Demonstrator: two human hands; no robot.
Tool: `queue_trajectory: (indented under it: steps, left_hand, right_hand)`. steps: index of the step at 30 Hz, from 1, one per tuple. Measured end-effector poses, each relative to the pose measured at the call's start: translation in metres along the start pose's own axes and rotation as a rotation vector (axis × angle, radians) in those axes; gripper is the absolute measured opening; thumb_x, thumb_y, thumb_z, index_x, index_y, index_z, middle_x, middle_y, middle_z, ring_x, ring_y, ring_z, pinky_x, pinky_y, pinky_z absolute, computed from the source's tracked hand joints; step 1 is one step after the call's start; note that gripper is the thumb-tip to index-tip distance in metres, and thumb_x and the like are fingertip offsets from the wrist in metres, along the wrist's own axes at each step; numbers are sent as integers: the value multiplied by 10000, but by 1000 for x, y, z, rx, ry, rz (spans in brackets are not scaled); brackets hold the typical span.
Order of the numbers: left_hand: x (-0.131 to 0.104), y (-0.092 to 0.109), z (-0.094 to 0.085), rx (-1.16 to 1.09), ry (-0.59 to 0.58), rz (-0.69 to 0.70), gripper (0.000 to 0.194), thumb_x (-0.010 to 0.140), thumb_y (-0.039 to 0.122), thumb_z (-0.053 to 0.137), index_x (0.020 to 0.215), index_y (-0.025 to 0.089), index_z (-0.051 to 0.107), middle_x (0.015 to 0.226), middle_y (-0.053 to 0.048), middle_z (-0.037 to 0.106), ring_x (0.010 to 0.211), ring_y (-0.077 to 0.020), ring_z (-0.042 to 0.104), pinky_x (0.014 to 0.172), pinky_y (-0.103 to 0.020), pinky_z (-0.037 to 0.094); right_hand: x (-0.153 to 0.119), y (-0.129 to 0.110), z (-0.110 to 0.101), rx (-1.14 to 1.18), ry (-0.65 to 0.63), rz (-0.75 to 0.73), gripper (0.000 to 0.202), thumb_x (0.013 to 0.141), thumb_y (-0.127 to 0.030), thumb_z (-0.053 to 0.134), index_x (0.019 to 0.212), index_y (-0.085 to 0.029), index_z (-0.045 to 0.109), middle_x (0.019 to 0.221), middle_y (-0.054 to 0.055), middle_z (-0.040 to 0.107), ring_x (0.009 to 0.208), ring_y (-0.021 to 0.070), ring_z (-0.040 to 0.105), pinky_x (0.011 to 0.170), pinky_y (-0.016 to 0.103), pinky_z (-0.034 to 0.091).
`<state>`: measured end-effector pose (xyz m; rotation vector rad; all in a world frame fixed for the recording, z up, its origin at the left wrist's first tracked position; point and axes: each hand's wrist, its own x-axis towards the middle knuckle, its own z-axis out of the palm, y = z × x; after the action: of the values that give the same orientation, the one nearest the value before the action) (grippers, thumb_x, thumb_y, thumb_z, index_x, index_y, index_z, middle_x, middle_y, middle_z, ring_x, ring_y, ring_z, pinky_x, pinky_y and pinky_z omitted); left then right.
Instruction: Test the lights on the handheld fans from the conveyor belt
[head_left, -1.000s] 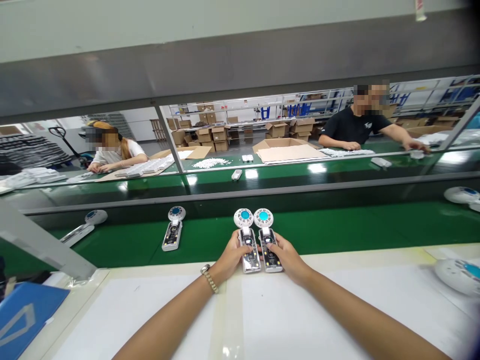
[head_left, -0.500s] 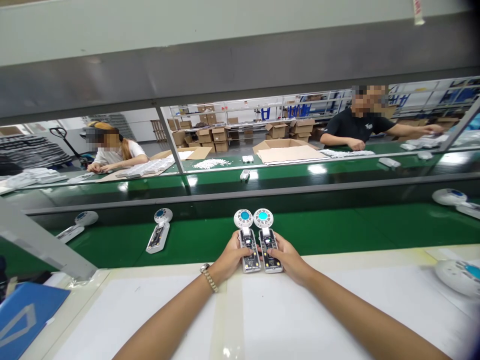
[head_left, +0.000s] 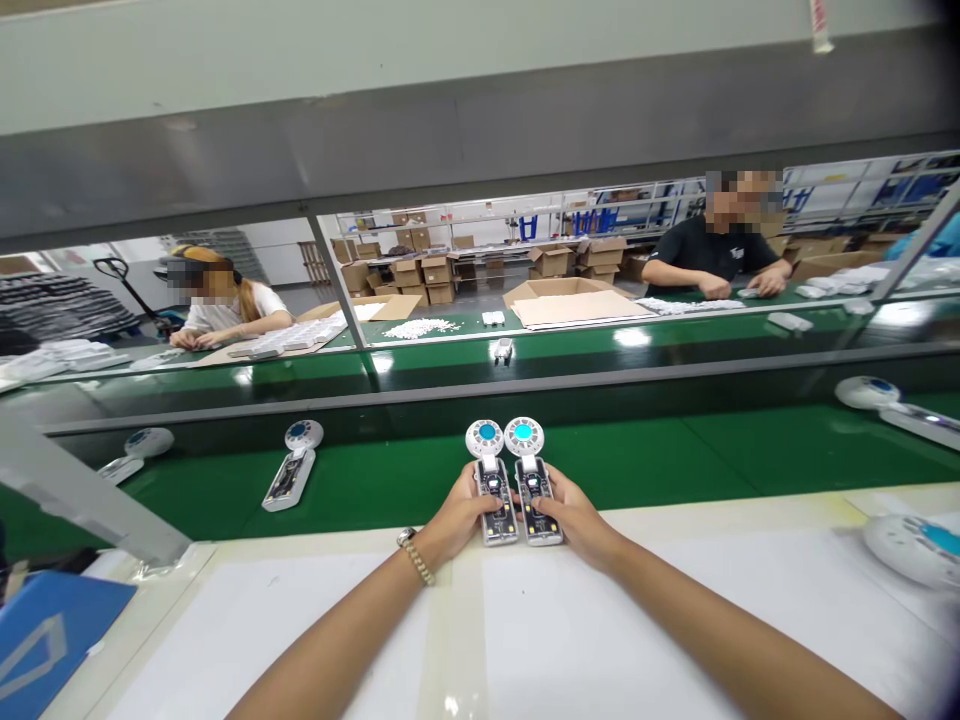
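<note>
My left hand (head_left: 459, 515) is closed round a handheld device (head_left: 495, 510) with a round white head, a dull blue disc in it, and a dark circuit board showing in its handle. A matching device (head_left: 537, 512) is gripped by my right hand (head_left: 576, 520), and its disc glows brighter turquoise. The two stand side by side, heads up and nearly touching, just above the near edge of the green belt. Each thumb lies on the front of its handle; the other fingers are mostly hidden behind.
On the green conveyor belt (head_left: 420, 490) lie similar devices, one at left (head_left: 291, 478) and another at right (head_left: 911, 412). A white device (head_left: 911, 550) rests on the worktable (head_left: 600, 630) at right. A blue folder-like object (head_left: 64, 630) is at left. Two co-workers sit across.
The devices on the near belt have shifted left, while a small white part on the far belt has moved right. Both my hands keep their hold. The right-hand co-worker's outstretched arm has drawn back in.
</note>
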<state>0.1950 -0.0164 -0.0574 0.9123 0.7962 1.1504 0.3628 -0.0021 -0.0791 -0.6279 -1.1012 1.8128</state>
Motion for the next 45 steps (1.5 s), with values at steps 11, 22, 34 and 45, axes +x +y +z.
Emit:
queue_trajectory:
  steps: [11,22,34,45]
  left_hand:
    - [1,-3,-4,-2,-10,16,465,591,28,632,982,166,422,838,-33,605,762,-182,621,705,-330,512]
    - [1,2,-2,-69,-18,-32,431,617,114,682,994,163,480,837,-51,621,764,-206,623,703,-361,513]
    - [14,0,-25,72,296,-181,520,725,639,468,714,127,553,566,-61,585,545,-181,577,683,-367,499]
    - [-11,-11,-5,771,319,619,552,756,207,561,1276,158,384,1428,-119,247,1345,-271,94,1087,-439,-5]
  right_hand:
    - [-1,-1,0,1,-12,-11,415,683,-215,674,1061,-229,503,1006,45,637,925,224,608,784,360,483]
    - [-2,-7,5,117,38,65,399,692,-297,687,1044,-218,515,926,47,660,871,220,628,739,358,504]
    - [12,-15,-21,-46,158,111,588,737,-725,330,739,-184,559,615,64,637,558,209,611,558,320,488]
    - [14,-58,-34,-807,571,-231,517,630,-415,654,1085,-190,559,1268,140,480,1224,385,337,1023,528,223]
